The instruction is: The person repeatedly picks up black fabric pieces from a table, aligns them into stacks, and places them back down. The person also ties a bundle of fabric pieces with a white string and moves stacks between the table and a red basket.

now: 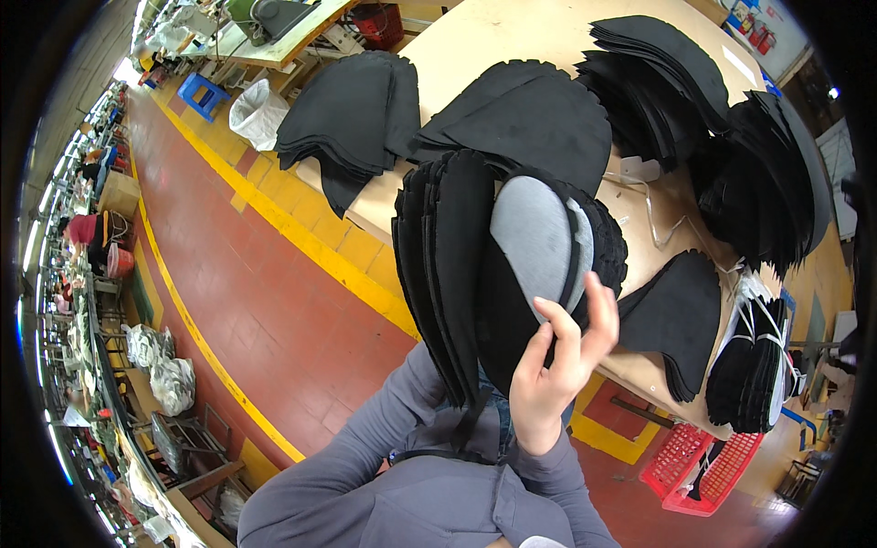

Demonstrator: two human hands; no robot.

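Note:
A thick bundle of black fabric pieces (448,247) stands upright in front of me, draping over the table's near edge. Among its layers a light-grey oval face (530,233) shows, with a second narrow grey strip beside it. My right hand (559,365) is at the lower right of that grey face, fingers bent and apart, with nothing visible in them. My left forearm (402,397) reaches up behind the bundle's left side. The black layers hide my left hand, so its fingers do not show.
More black cut-piece stacks (525,110) lie across the pale table (484,32). A tied bundle (749,374) sits at its right corner, above a red plastic basket (703,470). A white lined bin (258,114) and a blue stool (201,96) stand left, beside the aisle (247,283).

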